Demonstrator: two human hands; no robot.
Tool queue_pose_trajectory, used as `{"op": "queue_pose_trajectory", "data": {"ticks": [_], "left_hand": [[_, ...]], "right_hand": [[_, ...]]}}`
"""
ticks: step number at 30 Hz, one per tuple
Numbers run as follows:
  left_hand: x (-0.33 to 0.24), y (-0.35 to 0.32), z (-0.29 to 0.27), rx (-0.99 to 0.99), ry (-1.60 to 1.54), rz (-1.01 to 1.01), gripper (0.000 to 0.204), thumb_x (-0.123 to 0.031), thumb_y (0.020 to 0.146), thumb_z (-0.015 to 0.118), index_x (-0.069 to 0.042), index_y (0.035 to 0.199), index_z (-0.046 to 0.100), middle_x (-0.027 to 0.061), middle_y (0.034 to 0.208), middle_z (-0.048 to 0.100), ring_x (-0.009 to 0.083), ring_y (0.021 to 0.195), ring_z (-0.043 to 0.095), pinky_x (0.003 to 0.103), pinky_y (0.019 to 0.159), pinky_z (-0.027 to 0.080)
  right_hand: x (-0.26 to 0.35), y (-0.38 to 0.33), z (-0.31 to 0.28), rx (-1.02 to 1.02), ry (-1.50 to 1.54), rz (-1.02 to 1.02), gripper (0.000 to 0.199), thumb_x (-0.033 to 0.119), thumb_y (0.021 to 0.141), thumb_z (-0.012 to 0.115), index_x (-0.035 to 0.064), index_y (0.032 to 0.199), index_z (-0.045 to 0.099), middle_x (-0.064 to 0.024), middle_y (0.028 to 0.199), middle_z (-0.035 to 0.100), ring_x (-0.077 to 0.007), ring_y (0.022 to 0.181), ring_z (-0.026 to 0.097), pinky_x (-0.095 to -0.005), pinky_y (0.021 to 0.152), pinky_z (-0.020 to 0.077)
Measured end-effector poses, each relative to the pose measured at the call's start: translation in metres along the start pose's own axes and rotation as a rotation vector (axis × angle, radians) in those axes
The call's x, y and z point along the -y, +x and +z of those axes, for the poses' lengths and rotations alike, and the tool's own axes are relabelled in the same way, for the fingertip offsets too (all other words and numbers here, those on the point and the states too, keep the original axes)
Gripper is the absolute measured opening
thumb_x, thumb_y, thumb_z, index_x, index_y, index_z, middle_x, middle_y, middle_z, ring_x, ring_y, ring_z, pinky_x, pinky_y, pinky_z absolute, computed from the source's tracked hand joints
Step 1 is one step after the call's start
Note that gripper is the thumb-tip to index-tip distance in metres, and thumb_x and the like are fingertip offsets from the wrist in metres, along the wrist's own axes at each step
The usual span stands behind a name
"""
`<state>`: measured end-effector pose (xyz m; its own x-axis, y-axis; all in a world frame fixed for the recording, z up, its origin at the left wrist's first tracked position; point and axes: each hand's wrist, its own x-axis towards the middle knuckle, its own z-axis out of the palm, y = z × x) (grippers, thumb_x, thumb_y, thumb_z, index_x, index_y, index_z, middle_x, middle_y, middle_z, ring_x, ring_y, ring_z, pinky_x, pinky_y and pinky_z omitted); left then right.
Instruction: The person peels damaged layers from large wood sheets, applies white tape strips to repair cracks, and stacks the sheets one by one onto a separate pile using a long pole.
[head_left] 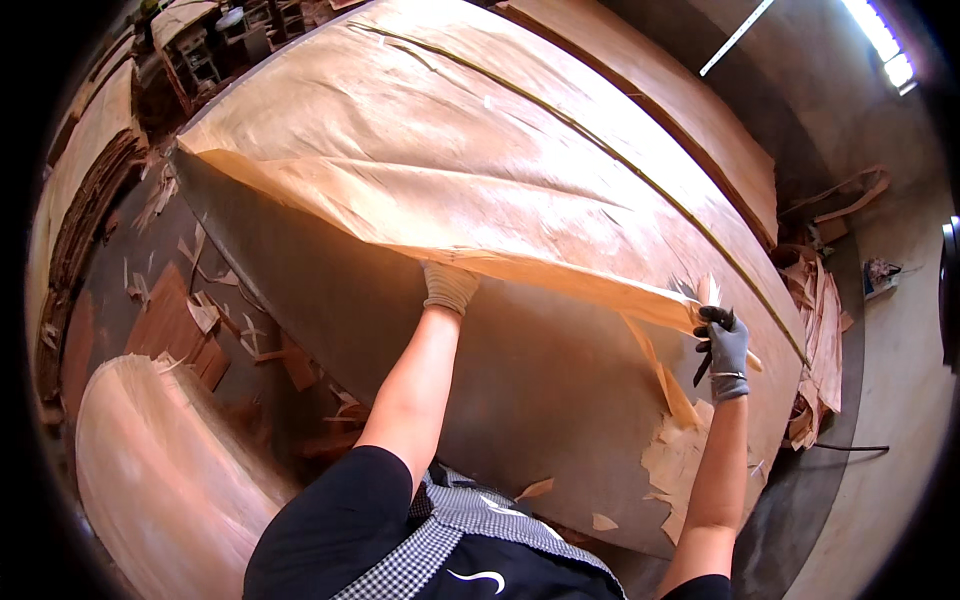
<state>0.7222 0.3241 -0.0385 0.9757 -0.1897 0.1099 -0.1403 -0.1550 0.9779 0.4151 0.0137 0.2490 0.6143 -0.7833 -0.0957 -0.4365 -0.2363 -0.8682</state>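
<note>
A large, thin, tan wood veneer sheet (450, 170) lies wrinkled over a broad work surface (560, 360), its near edge raised in a long fold. My left hand (450, 287), in a cream glove, reaches under that edge near the middle. Its fingers are hidden by the sheet. At the sheet's right end, my right hand (727, 350), in a grey glove with black fingertips, is closed around the torn, splintered corner. A narrow dark piece sticks out below its fingers; I cannot make out what it is. A loose veneer strip (662, 375) hangs beside it.
Torn veneer scraps (680, 455) lie on the near right of the surface. A long thin strip (560, 120) crosses the sheet. Stacked veneer (85, 220) stands at left, a curved pale sheet (170, 460) at near left. Broken pieces (190, 330) litter the floor.
</note>
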Motion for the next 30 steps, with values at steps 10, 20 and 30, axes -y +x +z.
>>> {"op": "queue_pose_trajectory", "data": {"ticks": [10,20,30], "left_hand": [[-0.011,-0.011,-0.039,0.148,-1.498,-0.815,0.036,-0.032,0.089,0.056,-0.013,0.12,0.053,0.005,0.131,0.047,0.0244,0.12,0.045,0.049,0.095,0.039],[-0.093,-0.085,-0.116,0.008,-1.217,-0.776,0.017,-0.022,0.08,0.071,-0.02,0.095,0.062,-0.0021,0.1,0.064,0.016,0.095,0.058,0.039,0.08,0.047],[-0.086,-0.167,-0.195,-0.131,-1.094,-0.893,0.019,-0.018,0.083,0.067,-0.014,0.1,0.059,0.0009,0.098,0.064,0.0212,0.093,0.061,0.042,0.084,0.049]], "right_hand": [[-0.014,-0.006,-0.008,-0.123,0.02,0.078,0.022,0.0,0.084,0.05,0.0021,0.101,0.063,-0.0078,0.088,0.066,-0.0161,0.063,0.065,-0.0241,0.041,0.0482],[-0.046,-0.035,0.01,-0.225,-0.533,-0.265,0.019,-0.003,0.079,0.048,0.002,0.091,0.062,-0.0106,0.098,0.063,-0.0181,0.069,0.064,-0.0268,0.051,0.049],[-0.105,-0.241,0.135,0.566,-0.008,0.152,0.028,-0.007,0.076,0.052,0.0023,0.101,0.062,-0.0065,0.088,0.064,-0.0154,0.077,0.063,-0.027,0.06,0.0509]]}}
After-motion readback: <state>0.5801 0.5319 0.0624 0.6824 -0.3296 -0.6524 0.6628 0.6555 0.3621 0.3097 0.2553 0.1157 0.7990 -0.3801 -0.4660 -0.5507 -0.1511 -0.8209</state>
